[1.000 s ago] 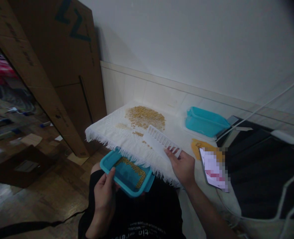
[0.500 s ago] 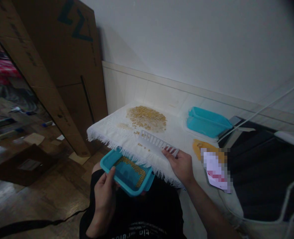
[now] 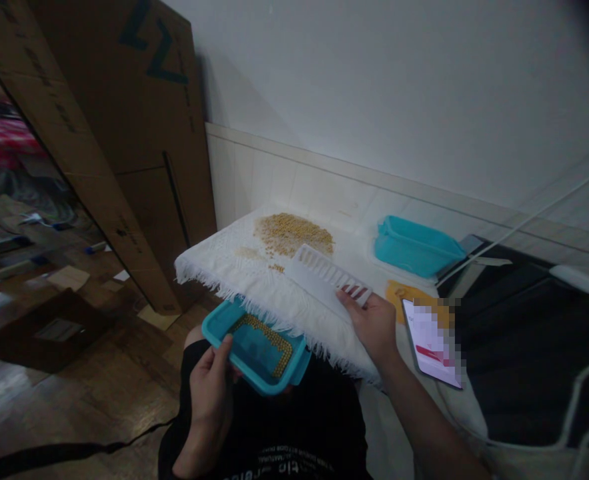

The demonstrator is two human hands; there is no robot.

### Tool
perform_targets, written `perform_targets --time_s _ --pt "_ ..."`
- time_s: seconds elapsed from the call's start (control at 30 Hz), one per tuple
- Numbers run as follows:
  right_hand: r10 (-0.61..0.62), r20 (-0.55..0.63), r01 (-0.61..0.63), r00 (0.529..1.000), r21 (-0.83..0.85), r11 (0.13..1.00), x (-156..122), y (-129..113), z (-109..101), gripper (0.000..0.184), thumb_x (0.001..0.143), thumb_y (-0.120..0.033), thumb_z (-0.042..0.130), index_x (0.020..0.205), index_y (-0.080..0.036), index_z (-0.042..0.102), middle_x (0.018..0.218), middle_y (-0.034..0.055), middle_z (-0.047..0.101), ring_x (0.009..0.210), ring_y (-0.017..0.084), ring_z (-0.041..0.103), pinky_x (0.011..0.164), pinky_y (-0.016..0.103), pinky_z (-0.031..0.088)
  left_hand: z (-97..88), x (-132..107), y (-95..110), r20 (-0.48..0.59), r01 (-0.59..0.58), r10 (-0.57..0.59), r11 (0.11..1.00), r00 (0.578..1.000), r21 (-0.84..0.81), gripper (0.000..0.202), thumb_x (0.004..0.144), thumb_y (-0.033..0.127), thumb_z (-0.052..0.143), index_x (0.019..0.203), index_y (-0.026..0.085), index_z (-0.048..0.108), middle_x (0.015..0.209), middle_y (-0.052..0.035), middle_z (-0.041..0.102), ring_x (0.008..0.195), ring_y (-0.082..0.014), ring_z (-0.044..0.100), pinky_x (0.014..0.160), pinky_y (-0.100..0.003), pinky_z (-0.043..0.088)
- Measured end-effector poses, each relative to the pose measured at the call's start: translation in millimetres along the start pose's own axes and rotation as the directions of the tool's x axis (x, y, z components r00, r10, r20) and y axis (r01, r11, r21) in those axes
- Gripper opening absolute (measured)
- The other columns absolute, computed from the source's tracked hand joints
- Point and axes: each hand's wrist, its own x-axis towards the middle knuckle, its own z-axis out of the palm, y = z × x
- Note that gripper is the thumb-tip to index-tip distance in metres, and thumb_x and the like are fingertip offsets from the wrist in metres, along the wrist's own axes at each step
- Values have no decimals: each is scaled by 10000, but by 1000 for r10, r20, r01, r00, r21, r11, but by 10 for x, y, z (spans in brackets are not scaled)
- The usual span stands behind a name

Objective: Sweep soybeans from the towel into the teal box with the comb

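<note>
My left hand is closed on the near rim of a teal plastic container, held below the table's front edge. Yellow beans, which look like soybeans, lie along the container's far and right sides. My right hand is closed around the right end of a white slotted plastic piece, thumb on top. That piece is tilted over the white fringed cloth. Beyond it a pile of yellow beans is spread on the cloth, with a few stray beans by the piece's left end.
A second teal container stands at the table's back right. A phone with a lit screen lies beside an orange-yellow item. A white cable crosses at the right. A tall cardboard box stands left; part of another person shows beyond.
My right hand has moved the white slotted piece slightly right and raised its far side. Fewer loose beans show near it. The left hand and its container have hardly moved.
</note>
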Motion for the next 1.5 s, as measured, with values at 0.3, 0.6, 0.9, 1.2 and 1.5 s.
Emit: perform_targets --time_s 0.3,0.6,0.9,1.2,1.5 --pt "-2 -16 0 1000 -85 996 183 238 64 441 809 -576 655 800 -150 774 771 92 781 722 270 711 650 339 518 4 -10 -1 2 9 -9 1000 1000 -7 425 641 511 869 595 187 598 500 61 473 453 -94 422 443 -221 356" --pt "18 12 -18 1000 0 1000 251 232 107 442 764 -578 680 770 -144 765 746 83 776 716 263 705 625 328 513 -3 -4 -7 -6 -1 1 1000 1000 30 436 644 535 860 605 175 617 510 46 514 454 -98 435 450 -226 359" --pt "34 7 -34 999 -29 999 167 186 21 434 762 -579 688 786 -155 780 780 87 791 729 269 720 643 336 528 4 -11 7 -1 -18 18 999 1000 35 429 650 528 859 602 175 619 512 43 516 455 -97 431 452 -226 359" --pt "43 5 -43 999 -17 999 93 197 2 421 758 -574 693 771 -162 776 765 86 789 702 266 721 611 331 529 -7 -7 0 10 -20 20 1000 1000 21 439 660 523 858 587 181 592 499 52 492 453 -97 425 446 -223 352" --pt "42 28 -42 999 -4 999 34 127 13 391 748 -563 709 742 -178 774 753 79 788 707 271 725 623 341 544 -22 3 -15 12 -19 18 999 1000 32 417 682 525 844 618 181 617 517 44 522 462 -101 435 460 -227 360"
